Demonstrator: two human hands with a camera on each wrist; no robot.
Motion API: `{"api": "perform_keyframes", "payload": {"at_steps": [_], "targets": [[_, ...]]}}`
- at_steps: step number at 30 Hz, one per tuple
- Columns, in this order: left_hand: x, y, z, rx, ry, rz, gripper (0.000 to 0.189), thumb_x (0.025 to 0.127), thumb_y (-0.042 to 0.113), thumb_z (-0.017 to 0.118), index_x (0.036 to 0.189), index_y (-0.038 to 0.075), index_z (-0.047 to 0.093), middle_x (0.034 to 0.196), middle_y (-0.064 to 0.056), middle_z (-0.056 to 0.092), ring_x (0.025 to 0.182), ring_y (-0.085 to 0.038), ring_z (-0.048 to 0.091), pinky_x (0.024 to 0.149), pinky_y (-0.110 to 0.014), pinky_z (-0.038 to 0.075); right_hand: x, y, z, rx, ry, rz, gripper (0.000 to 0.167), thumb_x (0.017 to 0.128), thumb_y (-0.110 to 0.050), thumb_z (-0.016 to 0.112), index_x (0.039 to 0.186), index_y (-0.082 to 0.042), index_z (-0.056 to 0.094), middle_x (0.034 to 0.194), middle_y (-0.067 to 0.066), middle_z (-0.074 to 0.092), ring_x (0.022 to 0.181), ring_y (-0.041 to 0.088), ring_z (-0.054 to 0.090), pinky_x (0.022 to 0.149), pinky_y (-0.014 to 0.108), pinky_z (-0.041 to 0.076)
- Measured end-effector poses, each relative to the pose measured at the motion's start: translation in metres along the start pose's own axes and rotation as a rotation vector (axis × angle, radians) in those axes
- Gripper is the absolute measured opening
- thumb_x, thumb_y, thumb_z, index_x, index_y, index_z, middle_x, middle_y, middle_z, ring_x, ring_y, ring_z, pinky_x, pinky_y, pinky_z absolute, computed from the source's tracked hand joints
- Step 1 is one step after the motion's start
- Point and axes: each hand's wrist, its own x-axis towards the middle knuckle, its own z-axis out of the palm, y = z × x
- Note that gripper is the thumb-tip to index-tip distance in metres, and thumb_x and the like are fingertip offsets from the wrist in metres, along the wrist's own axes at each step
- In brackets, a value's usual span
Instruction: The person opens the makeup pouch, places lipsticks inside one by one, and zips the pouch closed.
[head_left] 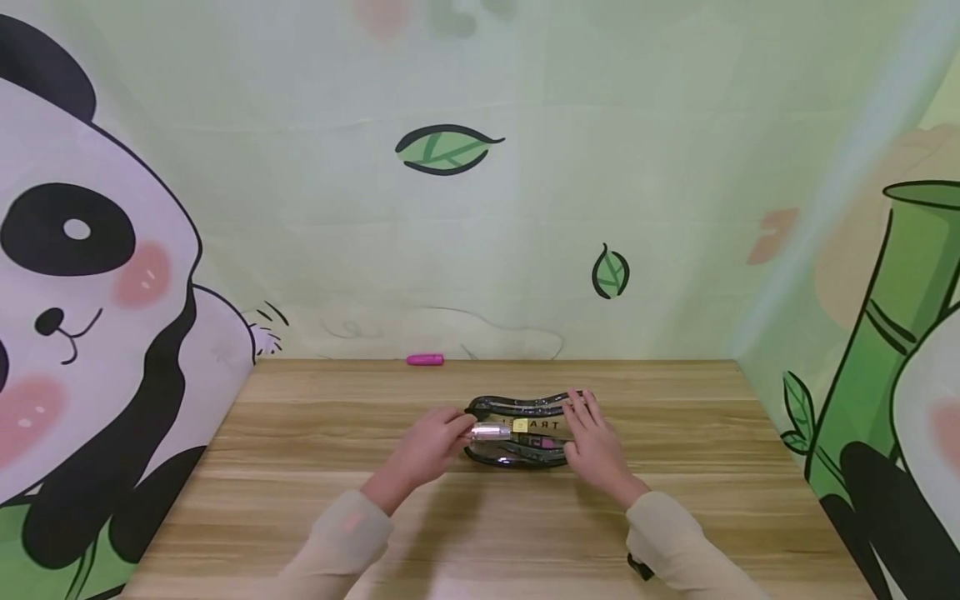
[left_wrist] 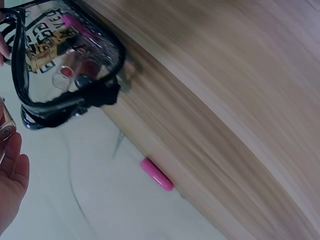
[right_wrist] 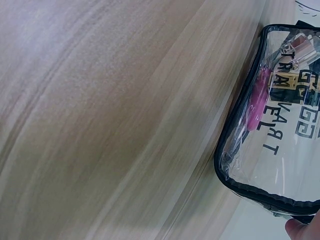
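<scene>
A clear zip pouch [head_left: 551, 426] with black edging and printed letters lies on the wooden table, its mouth spread apart. My left hand [head_left: 431, 446] pinches a shiny silver tube [head_left: 491, 431] over the pouch's left part. In the left wrist view the tube's end [left_wrist: 7, 130] shows between the fingers. At the pouch's right end my right hand [head_left: 597, 450] holds the rim, thumb on the near side and fingers on the far side. Inside the pouch are a pink tube [right_wrist: 258, 97], a black-and-gold item [right_wrist: 285, 85] and small clear-capped cosmetics [left_wrist: 65, 72].
A pink capped stick [head_left: 425, 360] lies at the table's back edge, left of the pouch. Behind the wooden table [head_left: 315, 500] hangs a green cloth backdrop [head_left: 525, 208] with pandas and leaves. A small black object [head_left: 640, 567] shows beside the right sleeve.
</scene>
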Motion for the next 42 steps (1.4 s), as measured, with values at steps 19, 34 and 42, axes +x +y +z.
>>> {"api": "perform_keyframes", "payload": {"at_steps": [19,34,42], "targets": [[0.037,0.028,0.018,0.209,-0.09,-0.046,0.016,0.082,0.02,0.06,0.096,0.012,0.061,0.087,0.0,0.057,0.078,-0.014,0.052,0.07,-0.026,0.046,0.001,0.0,0.001,0.006,0.021,-0.006,0.056,0.078,-0.008,0.046,0.131,0.003,0.037,0.146,0.011,0.021,0.135,0.032,0.012,0.106,0.046,0.022],[0.05,0.043,0.035,0.317,-0.144,-0.059,0.019,0.078,0.023,0.063,0.095,0.014,0.06,0.092,0.0,0.059,0.083,-0.016,0.054,0.072,-0.027,0.048,0.001,0.0,0.003,-0.005,0.045,-0.013,0.056,0.077,-0.01,0.046,0.13,0.003,0.038,0.145,0.012,0.023,0.134,0.033,0.015,0.105,0.046,0.025],[0.055,0.05,0.04,0.35,-0.224,-0.108,0.025,0.08,0.026,0.063,0.101,0.015,0.06,0.098,0.0,0.058,0.093,-0.017,0.055,0.079,-0.028,0.049,0.001,0.001,0.003,-0.012,0.052,-0.02,0.056,0.076,-0.008,0.048,0.13,0.004,0.039,0.145,0.012,0.024,0.134,0.032,0.015,0.106,0.044,0.023]]}}
